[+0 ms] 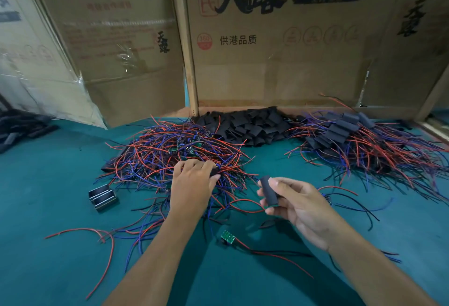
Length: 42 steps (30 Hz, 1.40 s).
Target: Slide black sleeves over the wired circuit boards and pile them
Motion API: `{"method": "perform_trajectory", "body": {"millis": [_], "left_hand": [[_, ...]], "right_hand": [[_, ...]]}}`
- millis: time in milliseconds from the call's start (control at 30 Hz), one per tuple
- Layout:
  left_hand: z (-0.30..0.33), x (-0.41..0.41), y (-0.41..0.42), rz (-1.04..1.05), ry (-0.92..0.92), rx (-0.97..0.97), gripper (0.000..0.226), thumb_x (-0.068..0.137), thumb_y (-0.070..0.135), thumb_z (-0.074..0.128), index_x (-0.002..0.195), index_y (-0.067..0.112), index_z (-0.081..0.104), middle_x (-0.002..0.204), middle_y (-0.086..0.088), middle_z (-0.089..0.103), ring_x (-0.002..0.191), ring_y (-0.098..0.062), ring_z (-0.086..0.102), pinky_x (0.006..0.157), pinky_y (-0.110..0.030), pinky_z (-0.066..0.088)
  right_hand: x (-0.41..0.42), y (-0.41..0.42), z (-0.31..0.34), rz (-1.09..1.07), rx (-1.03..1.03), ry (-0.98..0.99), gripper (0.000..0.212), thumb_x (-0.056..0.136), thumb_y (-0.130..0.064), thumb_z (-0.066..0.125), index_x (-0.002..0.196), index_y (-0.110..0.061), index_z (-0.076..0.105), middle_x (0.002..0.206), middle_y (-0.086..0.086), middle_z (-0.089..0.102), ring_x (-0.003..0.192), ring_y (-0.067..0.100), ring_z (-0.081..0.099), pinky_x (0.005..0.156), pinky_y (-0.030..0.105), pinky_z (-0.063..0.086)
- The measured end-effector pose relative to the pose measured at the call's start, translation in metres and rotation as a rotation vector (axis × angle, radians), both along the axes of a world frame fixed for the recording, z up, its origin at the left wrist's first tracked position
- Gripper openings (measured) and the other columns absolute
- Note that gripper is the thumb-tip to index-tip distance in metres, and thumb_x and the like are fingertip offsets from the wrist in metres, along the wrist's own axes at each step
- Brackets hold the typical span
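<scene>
Reaching into a tangled heap of red and blue wired circuit boards [170, 152] on the teal cloth table [48, 184], the left hand [192, 184] curls its fingers down around something dark in the wires. The right hand [298, 204] pinches one flat black sleeve [269, 190] upright between thumb and fingers. Behind lie a pile of loose black sleeves [247, 125] and, to the right, a pile of sleeved boards [352, 135]. One bare green board [227, 236] lies near the wrists.
</scene>
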State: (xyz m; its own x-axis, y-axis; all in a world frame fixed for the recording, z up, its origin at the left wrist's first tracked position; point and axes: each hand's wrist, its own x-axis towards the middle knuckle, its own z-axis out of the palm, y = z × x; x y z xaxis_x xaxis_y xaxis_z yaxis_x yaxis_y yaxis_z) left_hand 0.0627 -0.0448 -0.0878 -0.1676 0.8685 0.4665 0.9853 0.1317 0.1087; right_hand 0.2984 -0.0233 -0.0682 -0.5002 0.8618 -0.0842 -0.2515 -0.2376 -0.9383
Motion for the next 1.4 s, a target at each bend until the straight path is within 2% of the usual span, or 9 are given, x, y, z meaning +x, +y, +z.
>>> {"method": "perform_trajectory", "body": {"millis": [200, 367, 500, 633, 733, 800, 867, 1200, 1400], "left_hand": [[0.001, -0.003, 0.001, -0.065, -0.053, 0.095, 0.027, 0.098, 0.02, 0.061, 0.123, 0.014, 0.065, 0.107, -0.003, 0.068, 0.105, -0.029, 0.06, 0.095, -0.042, 0.041], [-0.008, -0.003, 0.007, -0.057, -0.056, -0.088, 0.047, 0.1, 0.049, 0.046, 0.139, 0.024, 0.053, 0.124, 0.003, 0.055, 0.117, -0.021, 0.049, 0.1, -0.036, 0.034], [-0.009, -0.002, 0.006, -0.046, -0.042, 0.0, 0.027, 0.098, 0.045, 0.054, 0.115, 0.024, 0.06, 0.11, 0.004, 0.058, 0.107, -0.022, 0.052, 0.091, -0.034, 0.033], [0.005, 0.003, -0.002, -0.097, -0.082, 0.114, 0.019, 0.097, 0.03, 0.061, 0.111, 0.017, 0.064, 0.102, 0.0, 0.067, 0.101, -0.027, 0.059, 0.088, -0.038, 0.036], [0.026, 0.0, -0.013, -0.197, -0.197, 0.245, 0.023, 0.099, 0.016, 0.059, 0.12, 0.01, 0.064, 0.112, -0.005, 0.067, 0.106, -0.026, 0.06, 0.094, -0.039, 0.04], [0.039, -0.004, -0.023, -0.304, -0.282, 0.338, 0.025, 0.099, 0.011, 0.057, 0.122, 0.006, 0.065, 0.114, -0.004, 0.065, 0.107, -0.017, 0.058, 0.099, -0.025, 0.041], [0.047, -0.006, -0.034, -0.38, -0.282, 0.395, 0.026, 0.097, 0.011, 0.056, 0.12, 0.006, 0.067, 0.112, 0.001, 0.062, 0.106, -0.004, 0.054, 0.098, -0.009, 0.034], [0.054, -0.002, -0.042, -0.484, -0.346, 0.419, 0.026, 0.096, 0.014, 0.056, 0.118, 0.009, 0.068, 0.113, 0.006, 0.062, 0.111, 0.011, 0.052, 0.098, -0.01, 0.037], [0.052, 0.001, -0.042, -0.536, -0.349, 0.396, 0.025, 0.096, 0.013, 0.056, 0.116, 0.009, 0.069, 0.112, 0.002, 0.065, 0.11, 0.0, 0.057, 0.097, -0.014, 0.04]], "right_hand": [[0.008, 0.007, 0.005, -0.149, 0.11, -0.036, 0.032, 0.082, -0.02, 0.065, 0.106, 0.001, 0.067, 0.095, 0.016, 0.069, 0.079, 0.021, 0.064, 0.063, 0.029, 0.055], [0.021, 0.017, 0.009, -0.255, 0.17, -0.062, 0.019, 0.092, -0.011, 0.059, 0.106, -0.001, 0.066, 0.089, 0.007, 0.07, 0.079, 0.016, 0.064, 0.067, 0.03, 0.055], [0.022, 0.021, 0.006, -0.276, 0.15, -0.056, 0.017, 0.09, -0.014, 0.061, 0.103, -0.004, 0.067, 0.087, 0.006, 0.071, 0.079, 0.017, 0.064, 0.069, 0.032, 0.054], [0.022, 0.025, 0.002, -0.289, 0.202, -0.114, 0.016, 0.091, -0.012, 0.063, 0.104, -0.006, 0.068, 0.089, 0.005, 0.071, 0.078, 0.015, 0.065, 0.069, 0.028, 0.057], [0.029, 0.03, 0.002, -0.386, 0.513, -0.462, 0.019, 0.089, -0.017, 0.069, 0.108, -0.013, 0.068, 0.091, -0.009, 0.071, 0.082, 0.006, 0.066, 0.077, 0.014, 0.05], [0.037, 0.033, 0.001, -0.422, 0.859, -0.849, 0.03, 0.09, -0.023, 0.069, 0.118, -0.015, 0.064, 0.105, -0.007, 0.066, 0.096, 0.009, 0.061, 0.084, 0.013, 0.039], [0.041, 0.034, 0.0, -0.376, 0.982, -0.999, 0.037, 0.093, -0.027, 0.064, 0.126, -0.014, 0.058, 0.116, -0.001, 0.06, 0.107, 0.017, 0.054, 0.087, 0.019, 0.034], [0.044, 0.033, 0.005, -0.307, 1.071, -0.952, 0.034, 0.095, -0.014, 0.06, 0.128, -0.013, 0.056, 0.124, 0.001, 0.054, 0.114, 0.017, 0.048, 0.09, 0.015, 0.027], [0.043, 0.032, 0.007, -0.246, 1.099, -0.922, 0.035, 0.094, -0.011, 0.059, 0.129, -0.013, 0.054, 0.127, 0.002, 0.051, 0.118, 0.018, 0.046, 0.096, 0.018, 0.03]]}}
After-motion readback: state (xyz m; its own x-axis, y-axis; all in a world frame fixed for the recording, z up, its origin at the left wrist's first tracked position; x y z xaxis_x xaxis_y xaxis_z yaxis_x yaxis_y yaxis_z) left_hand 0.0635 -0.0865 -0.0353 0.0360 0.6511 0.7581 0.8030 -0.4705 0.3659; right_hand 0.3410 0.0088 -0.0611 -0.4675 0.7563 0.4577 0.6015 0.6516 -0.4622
